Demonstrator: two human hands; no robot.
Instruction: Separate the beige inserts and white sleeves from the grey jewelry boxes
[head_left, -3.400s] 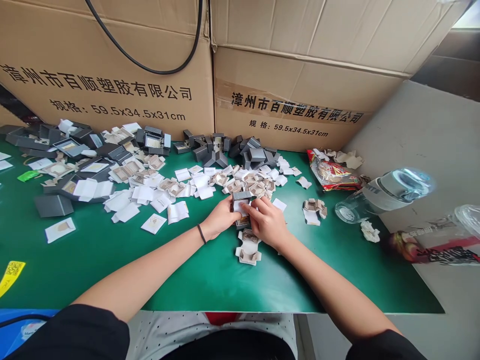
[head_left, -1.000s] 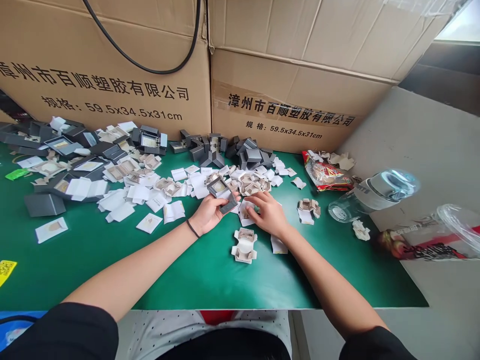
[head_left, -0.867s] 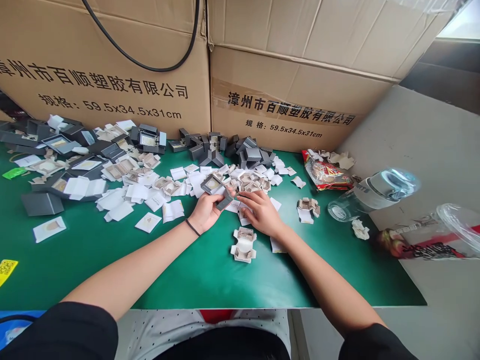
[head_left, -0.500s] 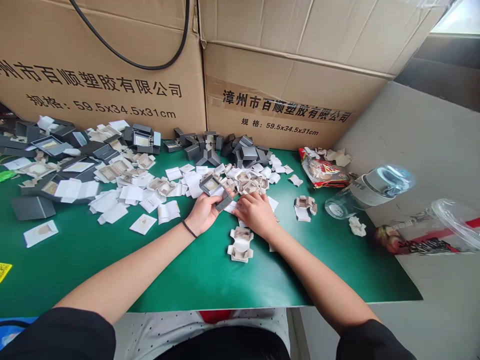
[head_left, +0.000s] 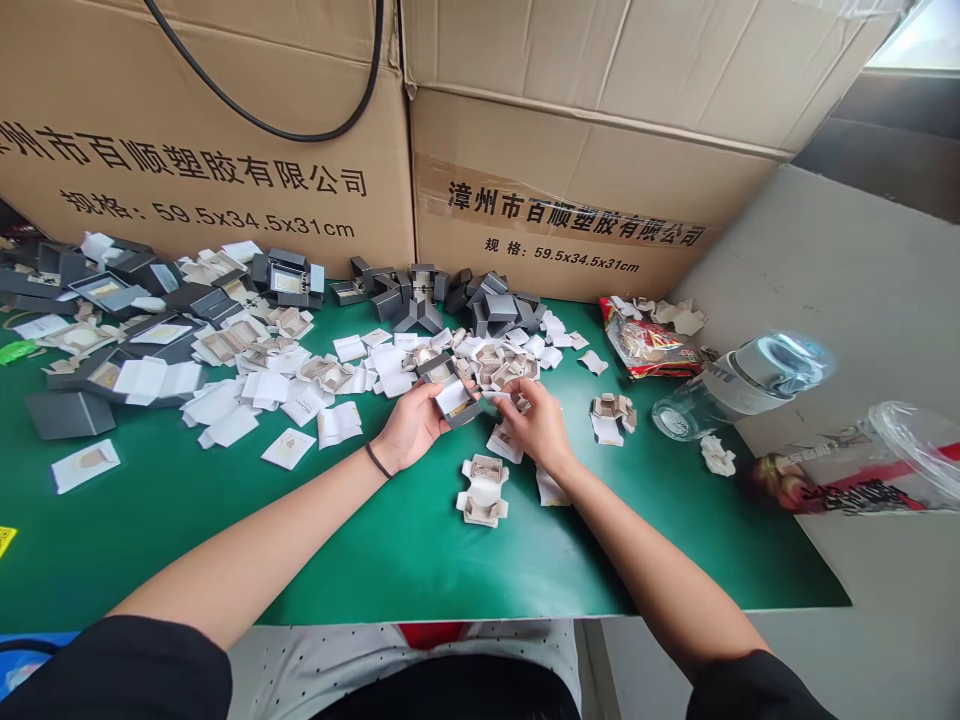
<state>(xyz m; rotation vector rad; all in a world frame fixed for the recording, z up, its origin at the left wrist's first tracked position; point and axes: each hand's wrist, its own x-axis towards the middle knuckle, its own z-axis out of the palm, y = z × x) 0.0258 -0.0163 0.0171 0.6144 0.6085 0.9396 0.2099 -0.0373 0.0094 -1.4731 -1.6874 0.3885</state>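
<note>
Grasped in the left hand (head_left: pixel 411 430), thumb along the near edge, a small dark grey box (head_left: pixel 463 414) sits above the middle of the green table (head_left: pixel 360 560), tilted, with a white piece (head_left: pixel 452 397) showing inside it. At three o'clock from the box, just beside it, is the right hand (head_left: pixel 538 425), fingers bent and tips close together near something pale; whether they pinch it, I cannot tell.

Counting from the box, with twelve pointing away from the wearer, a printed white slip (head_left: pixel 504 444) lies between four and five o'clock, just below the right hand's fingers. Another slip (head_left: pixel 553 490) shows farther out that way, partly hidden by the wrist. Between five and six lies an unfolded card insert (head_left: pixel 482 492).

At two o'clock a heap of pale inserts (head_left: pixel 501 360) spreads close by; behind it, at one, dark boxes (head_left: pixel 500 307) are piled. Well out at nine is a larger jumble of boxes and papers (head_left: pixel 142 370). A lone insert (head_left: pixel 613 415) rests at three, with a clear bottle (head_left: pixel 739 385) beyond it and a red packet (head_left: pixel 649 340) slightly higher.

Large printed cartons (head_left: pixel 562 160) stand at eleven and one, a black cable (head_left: pixel 315 136) looping before the left one.
</note>
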